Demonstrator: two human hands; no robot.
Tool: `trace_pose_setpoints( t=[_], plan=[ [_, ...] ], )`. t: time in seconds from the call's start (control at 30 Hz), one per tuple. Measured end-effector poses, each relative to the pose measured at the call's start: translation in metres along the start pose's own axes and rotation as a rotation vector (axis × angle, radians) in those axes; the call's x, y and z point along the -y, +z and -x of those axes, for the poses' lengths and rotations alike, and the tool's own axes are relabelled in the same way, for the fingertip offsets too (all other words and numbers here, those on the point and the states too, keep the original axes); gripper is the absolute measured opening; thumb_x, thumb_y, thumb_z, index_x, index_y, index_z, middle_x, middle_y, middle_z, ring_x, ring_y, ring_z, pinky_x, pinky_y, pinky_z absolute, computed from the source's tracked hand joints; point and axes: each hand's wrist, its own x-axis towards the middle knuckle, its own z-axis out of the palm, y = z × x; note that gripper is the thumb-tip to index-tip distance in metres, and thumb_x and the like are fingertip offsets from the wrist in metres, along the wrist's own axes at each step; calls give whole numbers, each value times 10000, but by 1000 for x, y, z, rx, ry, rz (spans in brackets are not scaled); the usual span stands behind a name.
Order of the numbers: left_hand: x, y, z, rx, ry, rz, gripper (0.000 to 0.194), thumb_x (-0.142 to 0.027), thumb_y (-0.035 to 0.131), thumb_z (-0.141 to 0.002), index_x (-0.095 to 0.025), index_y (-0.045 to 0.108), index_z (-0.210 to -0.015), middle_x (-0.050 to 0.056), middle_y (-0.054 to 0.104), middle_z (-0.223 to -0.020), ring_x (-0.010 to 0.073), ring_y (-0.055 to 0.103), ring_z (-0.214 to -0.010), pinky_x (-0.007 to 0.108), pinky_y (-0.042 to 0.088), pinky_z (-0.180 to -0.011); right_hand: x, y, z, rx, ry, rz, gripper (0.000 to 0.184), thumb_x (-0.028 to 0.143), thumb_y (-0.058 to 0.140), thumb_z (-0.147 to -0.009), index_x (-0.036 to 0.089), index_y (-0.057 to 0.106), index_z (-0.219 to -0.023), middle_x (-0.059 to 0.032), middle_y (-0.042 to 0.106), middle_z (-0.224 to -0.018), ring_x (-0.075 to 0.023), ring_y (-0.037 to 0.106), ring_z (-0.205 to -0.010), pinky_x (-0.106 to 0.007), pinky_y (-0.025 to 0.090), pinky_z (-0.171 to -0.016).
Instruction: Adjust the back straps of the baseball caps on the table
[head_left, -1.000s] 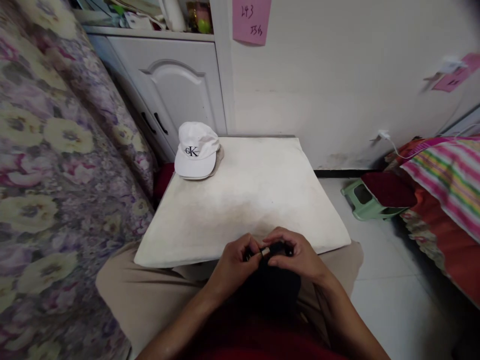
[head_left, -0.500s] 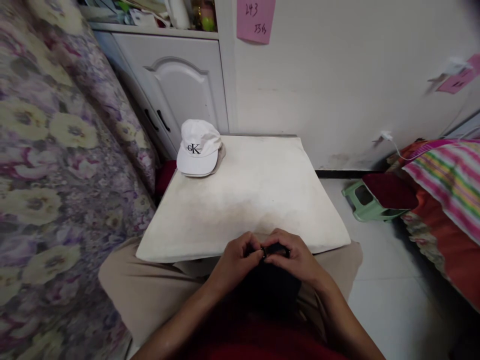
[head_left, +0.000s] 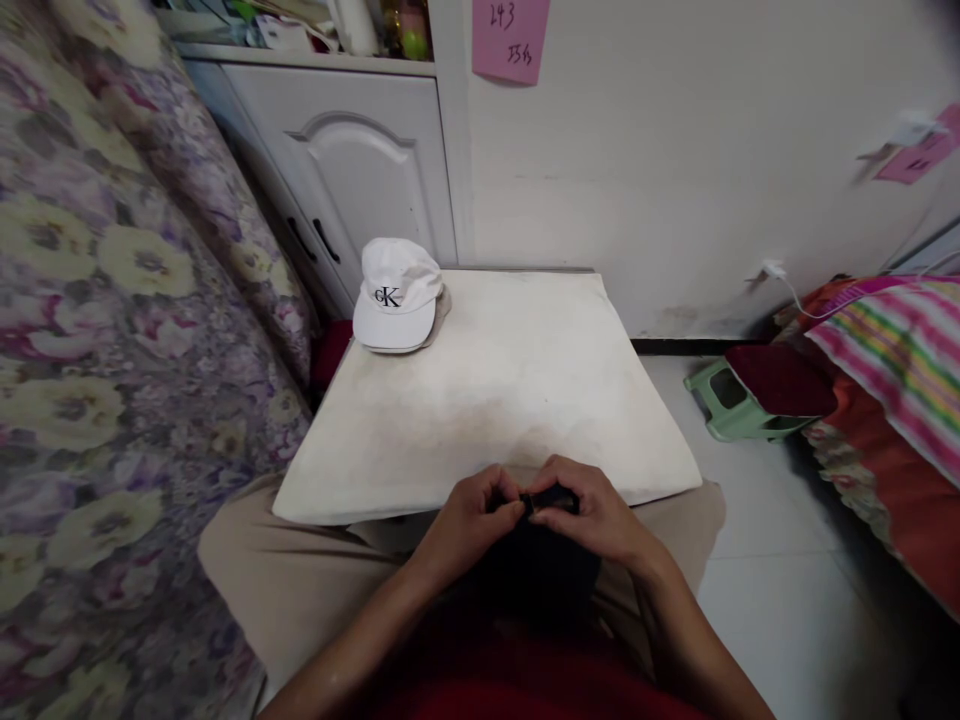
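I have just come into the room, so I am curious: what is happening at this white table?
A person sits at the white table, working with both hands on a dark item in front of their body. The left hand and right hand pinch it close together by the table's near edge. It is too dark to identify for certain. A white cap rests at the table's far left.

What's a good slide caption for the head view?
Left-hand grip and right-hand grip on a dark item beside a white table, white cap at its far left corner.
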Motion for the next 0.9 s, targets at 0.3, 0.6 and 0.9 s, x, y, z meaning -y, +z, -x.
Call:
trace_pose_setpoints(
  t=[0.3, 0.6, 0.9],
  plan=[
    [3, 1, -1, -27, -1, 4, 136, -274, 612, -802, -174, 542, -743, -31, 520, -680, 119, 435, -634, 227, 323, -570, 4, 3, -2, -23, 101, -82, 184, 160, 737, -760, 224, 690, -926, -6, 661, -864, -167, 612, -809, -270, 468, -689],
    [7, -1, -1, 4, -8, 92, 174, -310, 637, -817, -163, 556, -770, -27, 536, -698, 112, 438, -643, 230, 315, -579, 6, 4, -2, -62, 148, -173, 199, 130, 728, -733, 212, 690, -910, 1, 669, -850, -152, 628, -793, -247, 480, -684],
    [10, -1, -1, 7, -8, 36, 162, -311, 611, -833, -172, 545, -784, -30, 524, -695, 117, 436, -650, 226, 324, -575, 2, 2, 0, -17, 188, -169, 183, 210, 728, -762, 208, 675, -938, -5, 666, -849, -160, 611, -786, -258, 451, -679]
  ],
)
